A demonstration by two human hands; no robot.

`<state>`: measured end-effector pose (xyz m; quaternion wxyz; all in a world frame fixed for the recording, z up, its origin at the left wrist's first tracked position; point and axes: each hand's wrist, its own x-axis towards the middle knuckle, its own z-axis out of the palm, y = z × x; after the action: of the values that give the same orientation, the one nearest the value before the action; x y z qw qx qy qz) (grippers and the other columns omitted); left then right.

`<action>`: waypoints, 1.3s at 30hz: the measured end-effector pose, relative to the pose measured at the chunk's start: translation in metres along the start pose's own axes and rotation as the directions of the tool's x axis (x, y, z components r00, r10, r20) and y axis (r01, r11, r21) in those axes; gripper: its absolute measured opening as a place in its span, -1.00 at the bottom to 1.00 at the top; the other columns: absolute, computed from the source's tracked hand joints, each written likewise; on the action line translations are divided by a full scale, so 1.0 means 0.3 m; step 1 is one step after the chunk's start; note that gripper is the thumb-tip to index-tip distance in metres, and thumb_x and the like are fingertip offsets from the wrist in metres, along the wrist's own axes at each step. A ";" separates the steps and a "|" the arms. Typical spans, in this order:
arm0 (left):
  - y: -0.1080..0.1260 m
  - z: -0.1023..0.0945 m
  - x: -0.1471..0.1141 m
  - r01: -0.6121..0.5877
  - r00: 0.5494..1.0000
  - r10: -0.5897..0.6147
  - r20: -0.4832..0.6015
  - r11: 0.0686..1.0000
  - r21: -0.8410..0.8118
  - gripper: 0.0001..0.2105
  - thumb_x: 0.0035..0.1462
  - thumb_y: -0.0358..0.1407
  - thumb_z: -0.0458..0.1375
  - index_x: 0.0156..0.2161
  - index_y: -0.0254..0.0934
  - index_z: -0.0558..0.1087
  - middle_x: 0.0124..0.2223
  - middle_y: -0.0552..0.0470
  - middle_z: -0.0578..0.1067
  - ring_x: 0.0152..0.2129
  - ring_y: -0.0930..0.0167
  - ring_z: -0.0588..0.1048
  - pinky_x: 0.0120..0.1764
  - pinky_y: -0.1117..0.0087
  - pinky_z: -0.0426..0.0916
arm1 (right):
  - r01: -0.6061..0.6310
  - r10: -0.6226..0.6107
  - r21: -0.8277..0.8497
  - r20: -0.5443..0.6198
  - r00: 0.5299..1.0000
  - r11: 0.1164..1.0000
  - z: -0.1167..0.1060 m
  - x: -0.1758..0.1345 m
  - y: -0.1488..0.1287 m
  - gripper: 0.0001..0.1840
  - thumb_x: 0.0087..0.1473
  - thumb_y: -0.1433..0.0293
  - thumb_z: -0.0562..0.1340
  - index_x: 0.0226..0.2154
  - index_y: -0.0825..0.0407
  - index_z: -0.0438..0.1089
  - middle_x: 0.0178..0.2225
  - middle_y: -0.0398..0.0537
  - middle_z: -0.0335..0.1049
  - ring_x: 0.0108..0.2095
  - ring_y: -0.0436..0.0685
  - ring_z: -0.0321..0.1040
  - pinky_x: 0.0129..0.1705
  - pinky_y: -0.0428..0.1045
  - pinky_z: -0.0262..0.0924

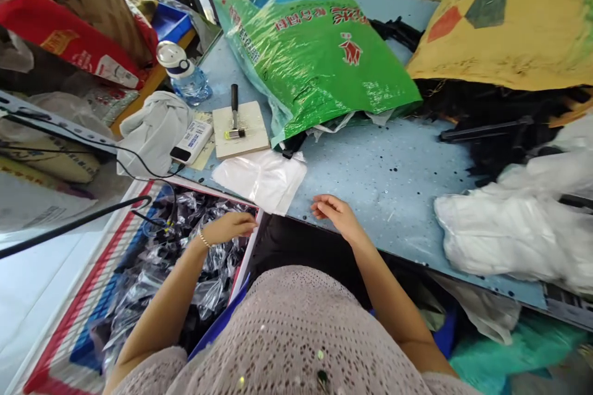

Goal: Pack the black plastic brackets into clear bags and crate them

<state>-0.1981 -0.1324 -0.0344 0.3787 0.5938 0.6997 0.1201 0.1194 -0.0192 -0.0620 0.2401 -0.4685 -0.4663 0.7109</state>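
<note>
My left hand (230,227), with a bracelet at the wrist, hovers over the right side of a crate (88,259). Its fingers are loosely stretched, and I see nothing in them. Clear bags of dark pieces (204,284) fill the crate below. My right hand (338,215) is at the front edge of the blue worktable (365,166), fingers slightly bent and apart, holding nothing visible. Between and beyond the hands lies a stack of flat white plastic bags (264,179). Behind it, a black-handled tool (235,111) rests on a pale square block (257,117).
A large green sack (324,68) leans across the table's back. At right are a yellow sack (509,31), black strips (491,129) and white bundles (500,228). A water bottle (189,80), white cloth (155,129) and white device (193,141) stand left. A black cable (92,225) crosses the left.
</note>
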 end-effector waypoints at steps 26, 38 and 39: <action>0.662 0.278 0.297 -0.583 0.804 0.515 -0.298 0.781 -0.224 -0.38 0.23 -0.31 0.22 0.39 -0.11 0.29 -0.10 -0.06 0.45 -0.09 0.26 0.39 0.10 0.10 0.38 | 0.322 -0.484 -0.417 -0.377 0.790 0.850 -0.205 -0.097 -0.176 -0.54 0.39 -0.03 0.02 -0.39 -0.08 0.16 -0.52 -0.22 0.22 -0.49 0.05 0.19 -0.35 -0.01 0.11; 0.622 0.305 0.349 -0.547 0.837 0.463 -0.292 0.693 -0.470 -0.37 0.27 -0.12 0.24 0.41 0.04 0.24 0.19 -0.10 0.28 0.08 0.26 0.38 0.01 0.24 0.47 | 0.176 -0.157 0.143 -0.134 0.978 0.974 -0.204 -0.071 -0.167 -0.40 0.23 -0.24 0.08 -0.37 -0.05 0.28 -0.59 -0.22 0.24 -0.64 0.00 0.11 -0.57 -0.06 0.06; 0.621 0.296 0.347 -0.519 0.854 0.440 -0.277 0.690 -0.504 -0.36 0.26 -0.10 0.25 0.41 0.05 0.23 0.21 -0.10 0.28 0.07 0.26 0.39 0.00 0.25 0.47 | 0.241 -0.242 -0.030 -0.195 0.950 0.970 -0.206 -0.085 -0.159 -0.41 0.27 -0.22 0.06 -0.28 -0.05 0.33 -0.50 -0.17 0.33 -0.57 0.03 0.22 -0.49 -0.04 0.15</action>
<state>-0.0012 -0.0119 -0.0204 0.4434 0.6080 0.4762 0.4548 0.1812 0.0096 -0.0162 0.3689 -0.4769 -0.4960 0.6249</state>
